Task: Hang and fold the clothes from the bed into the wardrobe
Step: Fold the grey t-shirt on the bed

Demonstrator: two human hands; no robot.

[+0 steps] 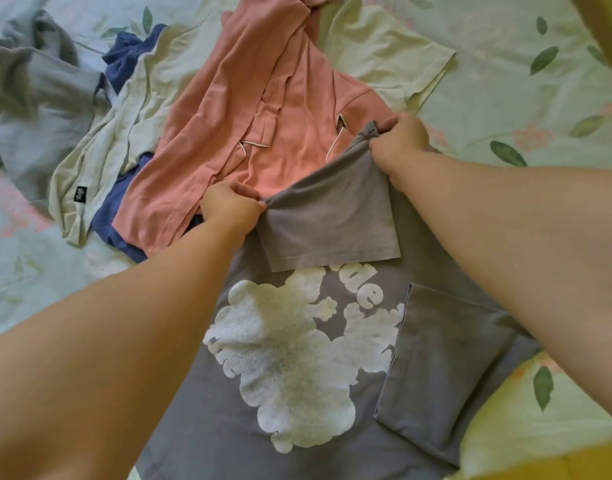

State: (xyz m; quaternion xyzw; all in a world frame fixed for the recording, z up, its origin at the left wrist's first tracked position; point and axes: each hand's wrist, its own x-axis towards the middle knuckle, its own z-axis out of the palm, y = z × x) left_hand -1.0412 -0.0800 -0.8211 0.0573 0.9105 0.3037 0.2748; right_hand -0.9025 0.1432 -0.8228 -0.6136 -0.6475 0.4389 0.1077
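A grey T-shirt [297, 410] with a large white print lies flat on the bed in front of me. One sleeve is folded inward over the body at the right. My left hand [230, 207] pinches one corner of the other sleeve. My right hand [400, 136] pinches that sleeve's far corner, and both hold it lifted over the shirt's upper part. Beyond my hands lies a pink garment [263, 109] with white drawstrings, spread over a pale cream T-shirt [152, 95].
A blue garment [124, 57] pokes out under the cream shirt. A light grey-blue garment [38, 98] is crumpled at the far left. The bed sheet [526, 81] is pale green with leaf and flower prints. Yellow fabric [557, 459] shows at the bottom right.
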